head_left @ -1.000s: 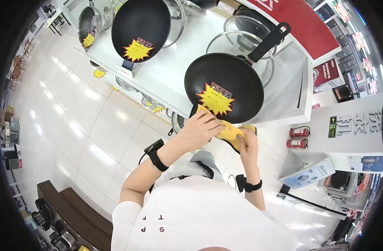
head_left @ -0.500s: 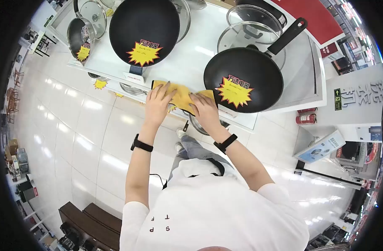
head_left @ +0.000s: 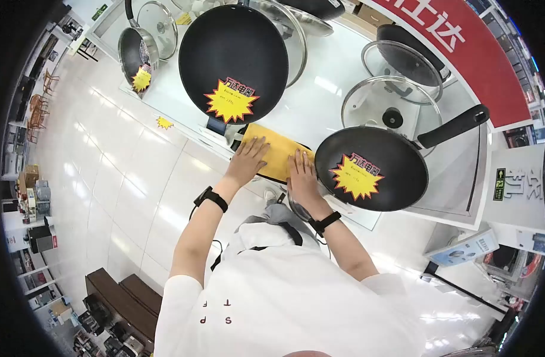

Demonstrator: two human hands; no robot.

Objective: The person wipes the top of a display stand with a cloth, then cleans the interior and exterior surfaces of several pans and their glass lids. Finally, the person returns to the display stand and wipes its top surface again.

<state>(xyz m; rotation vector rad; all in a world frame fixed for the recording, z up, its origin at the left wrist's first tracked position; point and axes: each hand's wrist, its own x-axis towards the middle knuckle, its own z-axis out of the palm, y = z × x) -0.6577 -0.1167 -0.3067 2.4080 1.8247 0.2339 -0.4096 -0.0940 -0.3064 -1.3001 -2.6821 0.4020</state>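
A yellow cloth (head_left: pixel 275 150) lies smoothed out at the counter's front edge, between two black pans. Dark edges show along the cloth's sides; what lies under it is hidden. My left hand (head_left: pixel 248 160) rests with outstretched fingers on the cloth's left part. On its right part lies my right hand (head_left: pixel 303 181), fingers also extended flat, close to the smaller black frying pan (head_left: pixel 376 152). The larger black pan (head_left: pixel 233 56) stands beyond my left hand. Both pans carry yellow starburst price tags.
Glass lids (head_left: pixel 391 107) stand behind the right pan, whose handle points to the back right. A small saucepan (head_left: pixel 132 53) stands on the far left of the white counter (head_left: pixel 320 98). A red sign (head_left: pixel 456 41) borders the back right.
The rumpled cloth now lies flatter, with both hands' fingers straighter on it. My view has shifted, so the pans and counter appear lower and further right.
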